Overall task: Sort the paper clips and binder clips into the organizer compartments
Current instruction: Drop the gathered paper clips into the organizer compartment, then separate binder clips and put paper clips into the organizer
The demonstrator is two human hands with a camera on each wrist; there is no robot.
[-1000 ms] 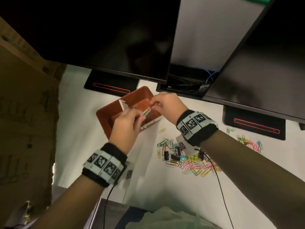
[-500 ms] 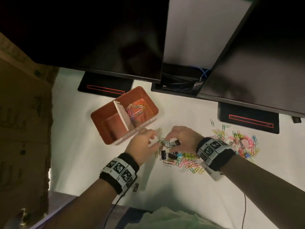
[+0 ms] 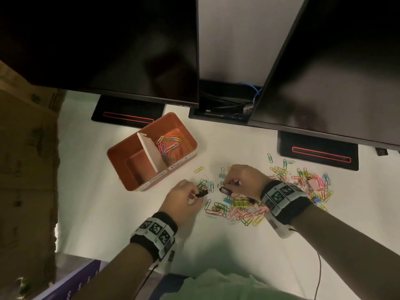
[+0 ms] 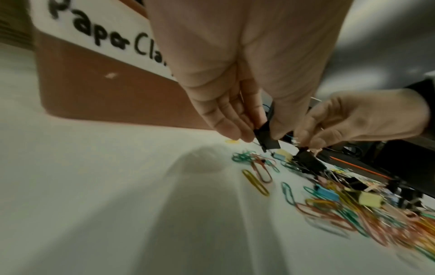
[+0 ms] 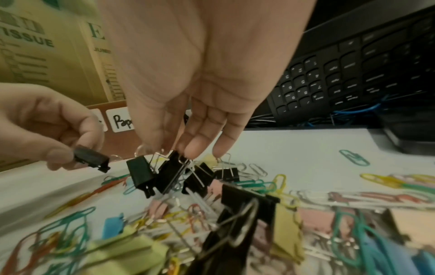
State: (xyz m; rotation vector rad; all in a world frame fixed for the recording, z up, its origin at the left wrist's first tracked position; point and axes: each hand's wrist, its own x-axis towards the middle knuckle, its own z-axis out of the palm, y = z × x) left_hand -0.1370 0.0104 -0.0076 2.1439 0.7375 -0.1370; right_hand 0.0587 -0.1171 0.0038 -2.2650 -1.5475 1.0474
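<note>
left hand: left organizer | now pinches black binder clip

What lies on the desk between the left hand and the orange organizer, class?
Mostly bare white desk. In the head view, one yellow paper clip lies off to the right, between the left hand and the organizer.
</note>
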